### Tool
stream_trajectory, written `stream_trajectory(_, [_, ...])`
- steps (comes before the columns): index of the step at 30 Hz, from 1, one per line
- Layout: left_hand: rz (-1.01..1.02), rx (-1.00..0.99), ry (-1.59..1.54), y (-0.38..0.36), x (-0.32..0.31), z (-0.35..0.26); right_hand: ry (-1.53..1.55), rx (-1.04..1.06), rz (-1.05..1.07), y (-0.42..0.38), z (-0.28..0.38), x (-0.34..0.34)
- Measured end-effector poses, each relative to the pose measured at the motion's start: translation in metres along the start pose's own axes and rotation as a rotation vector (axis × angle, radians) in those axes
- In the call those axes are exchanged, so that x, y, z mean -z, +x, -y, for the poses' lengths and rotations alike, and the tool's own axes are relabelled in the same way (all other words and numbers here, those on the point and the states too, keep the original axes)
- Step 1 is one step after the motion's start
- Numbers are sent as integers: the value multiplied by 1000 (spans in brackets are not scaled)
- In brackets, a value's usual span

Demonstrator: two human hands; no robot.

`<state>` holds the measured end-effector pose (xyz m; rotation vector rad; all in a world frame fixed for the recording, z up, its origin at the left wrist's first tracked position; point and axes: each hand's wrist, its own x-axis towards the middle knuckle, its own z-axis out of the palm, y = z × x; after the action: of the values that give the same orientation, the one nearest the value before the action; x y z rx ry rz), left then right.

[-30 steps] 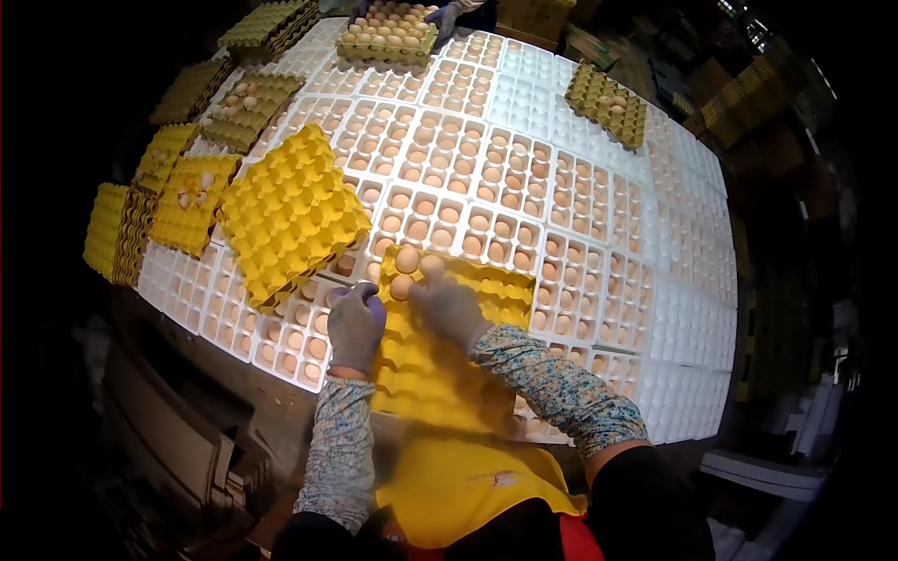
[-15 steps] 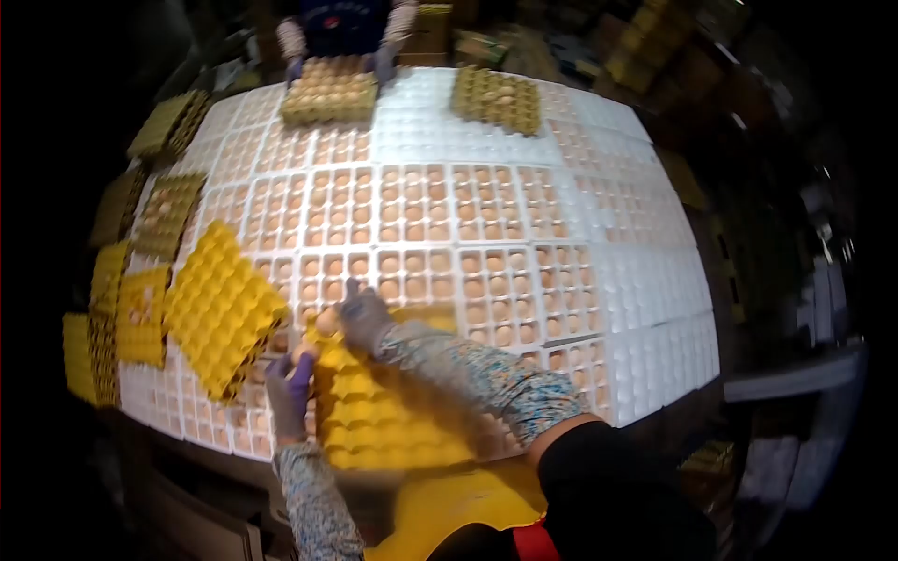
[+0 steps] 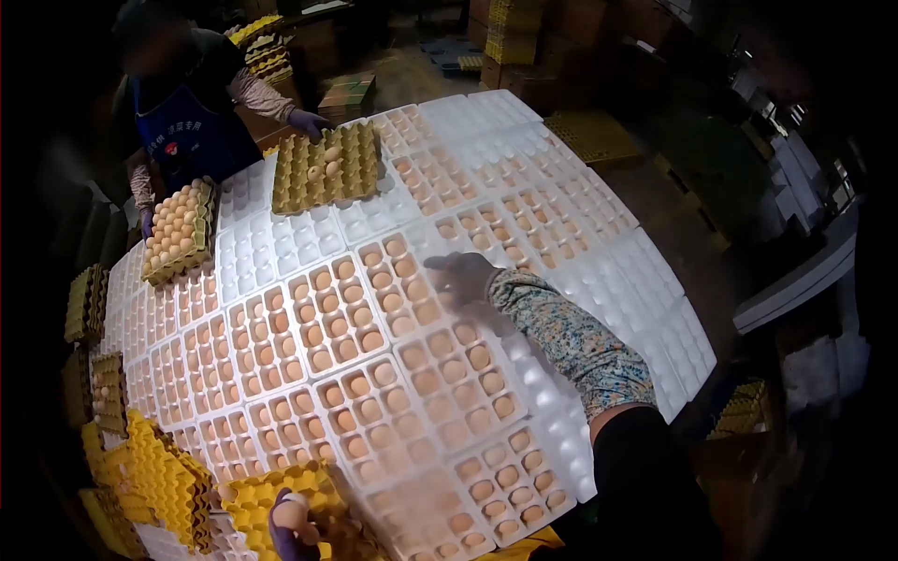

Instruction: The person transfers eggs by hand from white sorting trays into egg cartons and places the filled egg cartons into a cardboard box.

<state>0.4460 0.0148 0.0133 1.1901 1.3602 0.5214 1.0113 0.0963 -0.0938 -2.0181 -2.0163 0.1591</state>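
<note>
My left hand [image 3: 292, 535], in a purple and grey glove, is closed around an egg [image 3: 293, 511] at the bottom left. It is over a yellow egg tray [image 3: 253, 491] with moulded cups. My right hand [image 3: 465, 278], in a grey glove and a patterned sleeve, is stretched out over the white foam trays [image 3: 388, 351]. Its fingers are apart and slightly blurred, with no egg showing in them. Beneath and around it, brown eggs [image 3: 370, 409] sit in the foam cups.
Across the table, a person [image 3: 187, 122] in a blue apron touches a full egg tray [image 3: 178, 229] and a mostly bare tray [image 3: 323, 173] holding several eggs. Yellow trays [image 3: 168, 477] are stacked at the left edge. White foam trays without eggs [image 3: 617, 280] lie to the right.
My view has swung to the right. My right hand has moved from the yellow tray out over the foam trays. My left hand still holds an egg near the yellow tray.
</note>
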Motion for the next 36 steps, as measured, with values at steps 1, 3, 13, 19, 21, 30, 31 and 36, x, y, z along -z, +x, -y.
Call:
stream_trajectory(1, [143,-161,-317,51,-37,2,-41,-13,145,11,-10,-16])
stream_trajectory(3, [108,-76,-207,82,-122,-42,25,-67,337,19,-28,-22])
stream_trajectory(13, [528,-1221,1017,406,-379,-168,625,-294,-794,11,-56,-54])
stream_trajectory(19, [585,-1071,1162,431,-398,-155,784,-277,-966,-5,-62,-91])
stream_trajectory(21, [532,-1004,899,387,-420,-162,785,-512,-865,-22,-55,-51])
stream_trajectory(30, [144,-1130,904,307,-412,-102,735,-804,-745,-20,-47,-55])
stream_trajectory(31, [125,-1103,846,281,-374,-95,584,-556,-838,-9,-55,-71])
stream_trajectory(36, [-139,-851,766,116,-150,-30,186,-62,-679,6,-49,-89])
